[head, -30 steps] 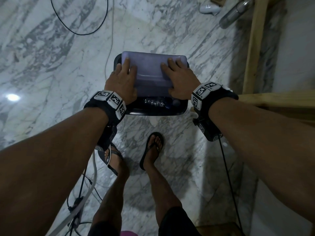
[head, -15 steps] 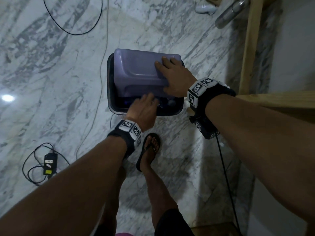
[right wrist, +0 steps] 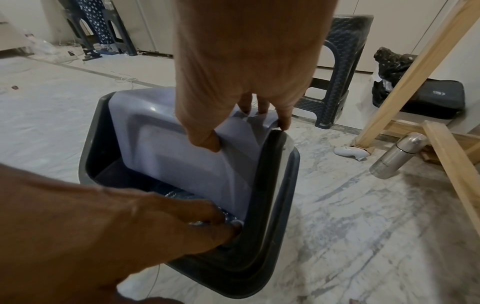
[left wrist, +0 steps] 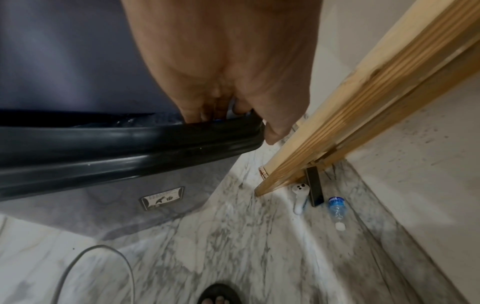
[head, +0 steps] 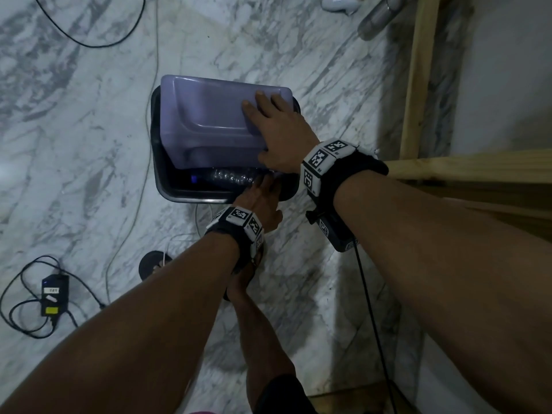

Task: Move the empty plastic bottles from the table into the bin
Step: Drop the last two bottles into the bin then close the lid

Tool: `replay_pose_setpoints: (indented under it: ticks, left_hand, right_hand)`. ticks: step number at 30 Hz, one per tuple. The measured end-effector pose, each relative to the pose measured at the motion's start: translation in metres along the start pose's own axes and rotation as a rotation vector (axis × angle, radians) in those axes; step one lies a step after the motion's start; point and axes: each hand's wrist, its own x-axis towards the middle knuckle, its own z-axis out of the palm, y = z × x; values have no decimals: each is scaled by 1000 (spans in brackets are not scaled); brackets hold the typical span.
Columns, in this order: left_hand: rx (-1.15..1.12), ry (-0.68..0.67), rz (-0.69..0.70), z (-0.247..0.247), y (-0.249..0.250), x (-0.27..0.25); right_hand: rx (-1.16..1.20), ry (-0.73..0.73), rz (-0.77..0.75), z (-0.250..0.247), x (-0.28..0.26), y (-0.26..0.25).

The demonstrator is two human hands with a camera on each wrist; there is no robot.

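Observation:
A dark-rimmed bin (head: pixel 191 196) stands on the marble floor with its purple swing lid (head: pixel 209 115) tilted inward. My right hand (head: pixel 270 124) presses flat on the lid's right side, fingers straight; the right wrist view shows the same hand (right wrist: pixel 246 86) on the lid (right wrist: pixel 168 156). A clear plastic bottle (head: pixel 230 176) lies in the gap under the lid. My left hand (head: pixel 263 191) reaches over the near rim and its fingers curl onto that bottle (right wrist: pixel 179 194). In the left wrist view the fingers (left wrist: pixel 197 111) dip behind the bin rim (left wrist: pixel 130 144).
Another small bottle (left wrist: pixel 337 207) lies on the floor by the wall, beside a white controller (left wrist: pixel 300 195). A steel flask (right wrist: pixel 397 156) lies near the wooden table frame (head: pixel 418 85). A power adapter (head: pixel 55 294) with cables sits at the left. My sandalled foot (head: pixel 242 279) is below the bin.
My left hand left the lid, dropped to the bin's near rim and reached into the gap onto the bottle. The right hand stayed pressing the lid, which is tilted further in.

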Motion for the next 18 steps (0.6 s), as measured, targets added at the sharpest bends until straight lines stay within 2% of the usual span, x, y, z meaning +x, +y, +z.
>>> replay_pose_setpoints:
  ticks: [18]
  left_hand:
    - [-10,3,-69,7,-2,11]
  right_hand:
    - [-1,-58,1,0,2,0]
